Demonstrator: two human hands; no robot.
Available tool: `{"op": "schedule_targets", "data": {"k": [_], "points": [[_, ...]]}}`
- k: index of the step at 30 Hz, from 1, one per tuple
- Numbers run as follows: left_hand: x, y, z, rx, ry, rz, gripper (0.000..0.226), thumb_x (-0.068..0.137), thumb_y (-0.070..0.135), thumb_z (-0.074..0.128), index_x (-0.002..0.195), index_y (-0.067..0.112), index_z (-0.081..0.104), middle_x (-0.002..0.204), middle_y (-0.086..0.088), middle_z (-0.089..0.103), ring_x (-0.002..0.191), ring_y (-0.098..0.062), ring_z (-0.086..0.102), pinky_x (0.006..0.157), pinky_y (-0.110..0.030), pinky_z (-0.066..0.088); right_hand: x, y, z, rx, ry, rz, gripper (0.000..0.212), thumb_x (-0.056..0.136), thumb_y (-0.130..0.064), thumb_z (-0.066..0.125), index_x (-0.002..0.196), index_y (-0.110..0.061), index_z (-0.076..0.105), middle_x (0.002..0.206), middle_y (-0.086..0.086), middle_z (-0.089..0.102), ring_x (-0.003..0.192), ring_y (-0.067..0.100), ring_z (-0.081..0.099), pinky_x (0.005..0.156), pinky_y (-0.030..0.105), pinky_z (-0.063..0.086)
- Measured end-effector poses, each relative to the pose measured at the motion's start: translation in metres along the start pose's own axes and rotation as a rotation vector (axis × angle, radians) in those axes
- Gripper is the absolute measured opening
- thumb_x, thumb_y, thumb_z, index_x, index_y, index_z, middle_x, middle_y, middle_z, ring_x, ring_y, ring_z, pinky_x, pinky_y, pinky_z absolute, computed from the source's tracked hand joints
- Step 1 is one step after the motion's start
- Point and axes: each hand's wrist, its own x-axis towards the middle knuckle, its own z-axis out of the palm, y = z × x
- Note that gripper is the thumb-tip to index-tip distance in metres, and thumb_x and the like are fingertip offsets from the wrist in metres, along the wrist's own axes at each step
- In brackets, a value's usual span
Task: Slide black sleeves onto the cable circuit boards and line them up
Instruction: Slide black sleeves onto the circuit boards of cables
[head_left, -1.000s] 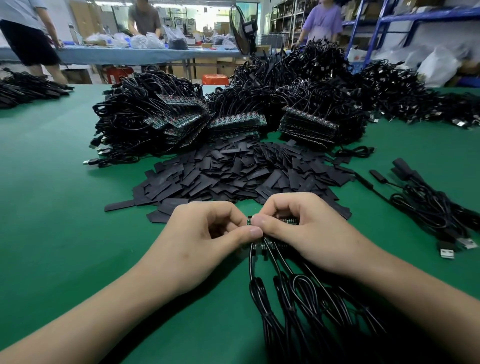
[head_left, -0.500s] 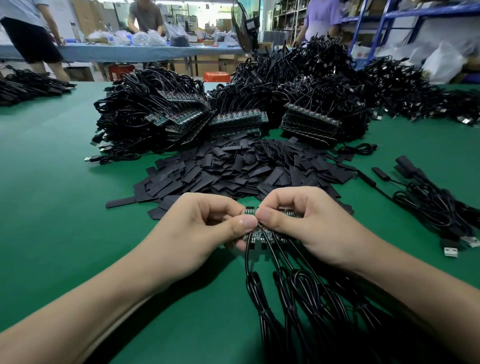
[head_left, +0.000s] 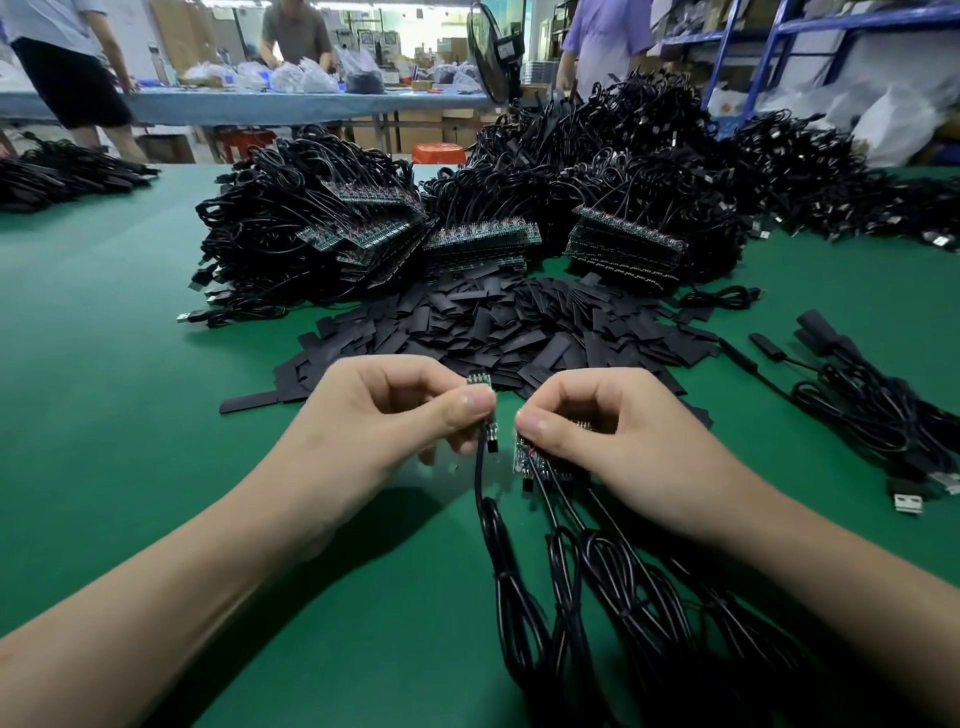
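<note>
Cables trail toward the near edge of the green table, looped together. Above them the left hand pinches a single circuit board between thumb and forefinger. Just right of it, the right hand grips a bunch of other boards. Neither wears a sleeve yet. Tangled leads could tug the lone board askew or strain its solder joints. Farther off lies the pile of black sleeves.

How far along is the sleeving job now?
Done: a few black cables with sleeved ends lie at the right. In hand: the left hand pinches one bare small green circuit board; the right hand grips a bunch of boards. Remaining: the heap of flat black sleeves and the stacked bare boards.
</note>
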Motion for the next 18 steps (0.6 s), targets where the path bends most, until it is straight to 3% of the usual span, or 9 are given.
{"op": "schedule_targets", "data": {"k": [2, 5, 8, 11, 13, 15, 18], "points": [[0.0, -0.001, -0.001, 0.073, 0.074, 0.03, 0.016, 0.077, 0.038, 0.078, 0.073, 0.022, 0.078, 0.067, 0.001, 0.071, 0.062, -0.005, 0.06, 0.061, -0.013, 0.046, -0.002, -0.002, 0.003, -0.144, 0.053, -0.072, 0.012, 0.097, -0.037, 0.067, 0.095, -0.029, 0.076, 0.089, -0.017, 0.073, 0.082, -0.003, 0.066, 0.073, 0.011, 0.044], [0.0, -0.004, 0.001, 0.123, 0.113, 0.019, 0.028, 0.071, 0.044, 0.081, 0.073, 0.017, 0.076, 0.071, -0.009, 0.072, 0.065, -0.014, 0.057, 0.061, -0.024, 0.045, -0.001, -0.003, 0.01, -0.207, 0.05, -0.137, 0.012, 0.094, -0.039, 0.068, 0.097, -0.031, 0.076, 0.096, -0.017, 0.07, 0.099, 0.001, 0.064, 0.087, 0.017, 0.044], [-0.001, -0.003, 0.002, 0.193, 0.118, 0.02, 0.035, 0.073, 0.05, 0.079, 0.067, 0.016, 0.071, 0.064, -0.008, 0.067, 0.06, -0.011, 0.051, 0.058, -0.022, 0.039, -0.001, -0.003, 0.013, -0.154, 0.033, -0.127, 0.01, 0.093, -0.037, 0.071, 0.086, -0.031, 0.075, 0.08, -0.022, 0.069, 0.082, -0.002, 0.063, 0.079, 0.017, 0.043], [-0.001, -0.002, 0.0, 0.294, 0.136, 0.058, 0.043, 0.094, 0.053, 0.066, 0.067, 0.019, 0.071, 0.061, 0.008, 0.065, 0.059, -0.003, 0.056, 0.058, -0.012, 0.042, 0.0, -0.002, 0.007, 0.011, -0.015, -0.083, 0.017, 0.097, -0.035, 0.068, 0.082, -0.028, 0.074, 0.066, -0.015, 0.062, 0.061, 0.006, 0.052, 0.061, 0.024, 0.041], [0.0, -0.005, -0.005, 0.518, 0.199, 0.104, 0.039, 0.101, 0.048, 0.056, 0.074, 0.024, 0.07, 0.067, 0.012, 0.065, 0.064, -0.001, 0.058, 0.061, -0.015, 0.043, 0.0, -0.006, 0.004, 0.149, -0.031, -0.099, 0.018, 0.097, -0.028, 0.067, 0.081, -0.025, 0.074, 0.074, -0.011, 0.069, 0.066, 0.005, 0.059, 0.065, 0.018, 0.046], [0.0, -0.006, -0.009, 0.945, 0.222, 0.153, 0.024, 0.101, 0.042, 0.051, 0.089, 0.028, 0.066, 0.084, 0.011, 0.065, 0.084, -0.008, 0.059, 0.072, -0.027, 0.048, 0.0, -0.01, 0.001, 0.347, -0.055, -0.089, 0.017, 0.096, -0.024, 0.066, 0.081, -0.023, 0.074, 0.086, 0.004, 0.078, 0.077, 0.01, 0.071, 0.072, 0.021, 0.056], [0.002, -0.011, -0.019, 1.449, 0.196, 0.09, 0.015, 0.098, 0.029, 0.049, 0.108, 0.02, 0.054, 0.105, 0.0, 0.054, 0.103, -0.026, 0.05, 0.078, -0.041, 0.048, 0.0, -0.014, -0.006, 0.618, -0.065, -0.005, 0.019, 0.093, -0.026, 0.065, 0.076, -0.022, 0.073, 0.081, 0.012, 0.076, 0.068, 0.019, 0.071, 0.06, 0.024, 0.058]]}}
